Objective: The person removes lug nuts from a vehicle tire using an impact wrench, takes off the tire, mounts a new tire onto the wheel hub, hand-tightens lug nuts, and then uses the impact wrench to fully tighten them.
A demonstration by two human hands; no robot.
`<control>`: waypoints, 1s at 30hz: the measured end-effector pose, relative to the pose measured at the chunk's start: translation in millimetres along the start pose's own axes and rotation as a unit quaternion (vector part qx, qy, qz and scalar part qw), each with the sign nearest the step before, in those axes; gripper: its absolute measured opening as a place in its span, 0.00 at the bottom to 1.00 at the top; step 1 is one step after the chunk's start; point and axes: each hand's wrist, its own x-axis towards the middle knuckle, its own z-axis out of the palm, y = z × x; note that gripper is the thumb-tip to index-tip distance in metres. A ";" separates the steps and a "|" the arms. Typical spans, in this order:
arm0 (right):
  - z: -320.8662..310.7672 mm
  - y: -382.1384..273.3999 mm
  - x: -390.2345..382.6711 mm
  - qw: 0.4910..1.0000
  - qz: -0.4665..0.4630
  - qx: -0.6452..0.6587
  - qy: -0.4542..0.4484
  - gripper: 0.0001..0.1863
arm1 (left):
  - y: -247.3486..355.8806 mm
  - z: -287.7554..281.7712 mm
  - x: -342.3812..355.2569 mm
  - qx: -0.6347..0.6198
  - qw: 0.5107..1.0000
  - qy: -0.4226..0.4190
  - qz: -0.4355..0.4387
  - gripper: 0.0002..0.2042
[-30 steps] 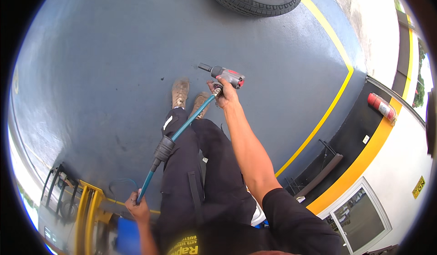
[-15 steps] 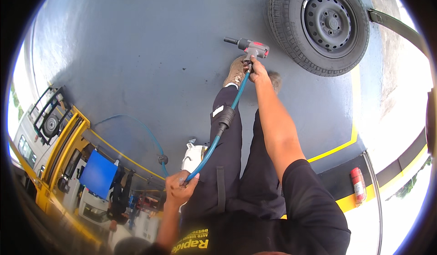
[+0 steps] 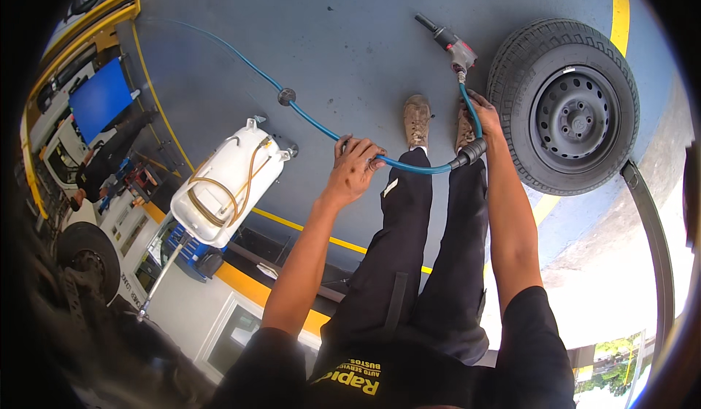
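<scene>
A blue air hose [image 3: 320, 122] runs across in front of me to a grey and red impact wrench [image 3: 460, 50] with a long black socket on its nose. My left hand [image 3: 354, 167] is closed round the hose between a round black collar and a ribbed black sleeve [image 3: 468, 153]. Farther along, my right hand [image 3: 485, 115] grips the hose just below the wrench handle. Past my right shoe hangs or lies the wrench; I cannot tell whether it touches the floor.
A tyre on a black steel wheel [image 3: 575, 117] lies to the right, beside a dark curved bar [image 3: 653, 241]. At left stands a white tank [image 3: 228, 179] with a coiled brown hose. Behind it are a yellow lift frame [image 3: 87, 16], vehicles and another person.
My right hand has shifted from the wrench handle down onto the hose. My left hand has moved forward along with the hose. The view has turned, bringing the white tank fully into sight.
</scene>
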 end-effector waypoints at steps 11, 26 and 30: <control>-236.1 48.9 -178.5 0.842 -0.045 -0.482 0.237 0.14 | -87.8 100.9 29.5 0.120 0.902 0.244 -0.336 0.20; -389.7 -132.2 -232.9 0.644 -0.151 -0.691 0.292 0.26 | 317.7 324.0 -115.3 -0.594 0.610 0.387 -0.355 0.15; -378.8 -168.8 -164.7 0.653 -0.200 -0.682 0.261 0.32 | 398.4 318.4 -100.1 -0.590 0.674 0.302 -0.327 0.14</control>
